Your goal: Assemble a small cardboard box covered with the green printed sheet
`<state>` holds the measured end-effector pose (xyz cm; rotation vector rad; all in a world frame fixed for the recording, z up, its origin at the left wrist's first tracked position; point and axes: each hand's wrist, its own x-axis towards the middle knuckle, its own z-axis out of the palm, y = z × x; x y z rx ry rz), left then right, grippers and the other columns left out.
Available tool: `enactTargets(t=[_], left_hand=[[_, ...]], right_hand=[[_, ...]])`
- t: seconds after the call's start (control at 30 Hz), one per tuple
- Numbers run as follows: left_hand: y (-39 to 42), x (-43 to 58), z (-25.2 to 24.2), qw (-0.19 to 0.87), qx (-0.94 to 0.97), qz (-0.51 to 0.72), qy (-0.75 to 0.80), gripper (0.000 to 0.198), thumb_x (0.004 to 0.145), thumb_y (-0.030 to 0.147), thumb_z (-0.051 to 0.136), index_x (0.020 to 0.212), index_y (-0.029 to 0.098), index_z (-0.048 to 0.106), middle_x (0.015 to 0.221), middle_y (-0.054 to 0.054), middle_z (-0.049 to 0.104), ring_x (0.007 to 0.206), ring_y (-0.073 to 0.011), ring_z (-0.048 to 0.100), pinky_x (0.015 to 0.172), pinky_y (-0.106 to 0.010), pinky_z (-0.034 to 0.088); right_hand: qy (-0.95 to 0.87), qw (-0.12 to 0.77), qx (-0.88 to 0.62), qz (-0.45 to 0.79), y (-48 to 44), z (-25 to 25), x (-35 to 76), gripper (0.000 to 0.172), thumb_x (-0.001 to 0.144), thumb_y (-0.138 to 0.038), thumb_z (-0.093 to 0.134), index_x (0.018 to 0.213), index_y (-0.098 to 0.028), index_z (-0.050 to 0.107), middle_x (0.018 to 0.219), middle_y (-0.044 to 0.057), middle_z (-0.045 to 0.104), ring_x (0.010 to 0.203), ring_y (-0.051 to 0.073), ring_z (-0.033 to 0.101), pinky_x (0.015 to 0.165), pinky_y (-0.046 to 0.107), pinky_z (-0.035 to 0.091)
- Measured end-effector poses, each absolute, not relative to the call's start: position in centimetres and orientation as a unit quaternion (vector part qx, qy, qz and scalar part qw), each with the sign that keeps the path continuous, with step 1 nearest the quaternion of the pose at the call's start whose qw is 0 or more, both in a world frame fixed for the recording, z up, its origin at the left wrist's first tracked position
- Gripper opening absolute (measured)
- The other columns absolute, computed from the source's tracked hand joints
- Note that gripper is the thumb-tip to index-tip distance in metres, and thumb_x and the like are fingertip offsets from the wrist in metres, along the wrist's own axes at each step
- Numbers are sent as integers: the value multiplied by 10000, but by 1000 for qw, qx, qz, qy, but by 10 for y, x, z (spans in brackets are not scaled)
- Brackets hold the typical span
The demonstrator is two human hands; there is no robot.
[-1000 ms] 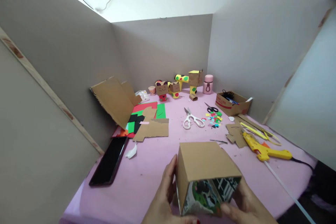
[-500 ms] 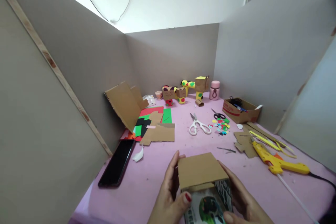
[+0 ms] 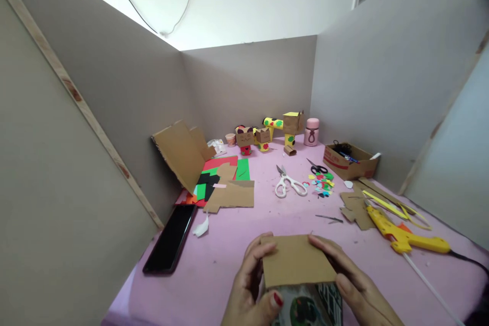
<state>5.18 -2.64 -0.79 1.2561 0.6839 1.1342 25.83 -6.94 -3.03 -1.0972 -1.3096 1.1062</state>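
Observation:
A small cardboard box point(image 3: 296, 261) is held between my two hands near the table's front edge. Its top panel is plain brown, and the side facing me carries a printed picture with green and dark patches. My left hand point(image 3: 250, 282) grips its left side, fingers at the top edge and the red-nailed thumb against the printed side. On the right, my right hand point(image 3: 355, 282) wraps the other side, fingertips on the far top corner and thumb by the near corner. The lower part of the box runs out of view.
Beyond the box lie white scissors point(image 3: 290, 183), black scissors point(image 3: 317, 167) and paper scraps point(image 3: 324, 183). A yellow glue gun point(image 3: 405, 232) rests at right, near an open box point(image 3: 351, 160). At left are a phone point(image 3: 170, 239) and cardboard pieces point(image 3: 233, 194). Cardboard figures point(image 3: 245, 138) stand behind.
The box has moved slightly down toward me and tilted, hiding the gap under its top panel. My fingers have shifted onto the top edges, and my right thumb has moved up.

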Motion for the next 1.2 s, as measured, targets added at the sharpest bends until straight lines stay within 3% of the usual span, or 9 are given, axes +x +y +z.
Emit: enactTargets(t=[0.13, 0.3, 0.47, 0.63, 0.87, 1.0, 1.1, 1.2], left_hand=[[-26, 54, -9, 611, 541, 492, 304, 481, 630, 626, 691, 969, 285, 681, 1272, -73, 508, 1238, -278, 445, 991, -336, 369], [-28, 59, 0, 642, 478, 476, 364, 384, 723, 571, 642, 944, 259, 659, 1266, -53, 539, 1175, -261, 498, 982, -352, 366], [-23, 58, -1, 701, 421, 412, 403, 506, 738, 652, 565, 1004, 224, 608, 1010, -83, 657, 1075, -286, 573, 865, -377, 431], [-20, 54, -2, 708, 396, 373, 451, 603, 716, 729, 503, 1030, 222, 600, 1154, -104, 620, 1115, -297, 554, 910, -413, 399], [-18, 53, 4, 710, 365, 320, 510, 659, 716, 728, 496, 1073, 186, 616, 1070, -132, 652, 1033, -294, 606, 708, -329, 480], [-18, 54, 1, 698, 334, 376, 510, 685, 725, 728, 488, 1106, 166, 580, 1116, -157, 630, 1061, -307, 598, 800, -385, 488], [-21, 55, 3, 659, 335, 474, 478, 668, 721, 716, 508, 1114, 177, 555, 1157, -148, 605, 1134, -313, 551, 901, -415, 448], [-23, 58, 7, 580, 351, 567, 468, 604, 691, 699, 564, 1053, 216, 570, 1287, -99, 519, 1144, -310, 537, 915, -414, 439]], right_hand=[[-541, 532, -464, 457, -69, -34, 258, 354, 862, -522, 485, 1188, -408, 565, 1352, -23, 485, 1301, 206, 415, 1042, 261, 374], [-513, 524, -497, 464, -69, -28, 252, 393, 882, -540, 422, 1172, -314, 561, 1260, 38, 550, 1191, 227, 508, 991, 295, 417], [-455, 534, -520, 488, -65, -18, 242, 468, 829, -605, 467, 1139, -275, 585, 1173, 76, 617, 1120, 280, 554, 947, 384, 431], [-388, 526, -553, 516, -63, -10, 237, 537, 791, -686, 448, 1054, -255, 632, 999, 76, 655, 964, 281, 625, 771, 381, 510], [-408, 504, -551, 526, -60, -15, 237, 565, 791, -687, 451, 1074, -238, 645, 997, 63, 662, 785, 220, 620, 660, 334, 519], [-366, 531, -522, 559, -61, -19, 239, 590, 778, -680, 484, 1157, -244, 603, 1148, 98, 636, 928, 263, 639, 730, 368, 526], [-328, 568, -495, 570, -63, -29, 240, 597, 768, -671, 514, 1204, -266, 564, 1281, 118, 566, 1153, 288, 554, 852, 387, 487], [-311, 607, -450, 576, -63, -45, 236, 709, 693, -676, 603, 1272, -286, 477, 1348, 143, 502, 1210, 320, 511, 867, 424, 474]])
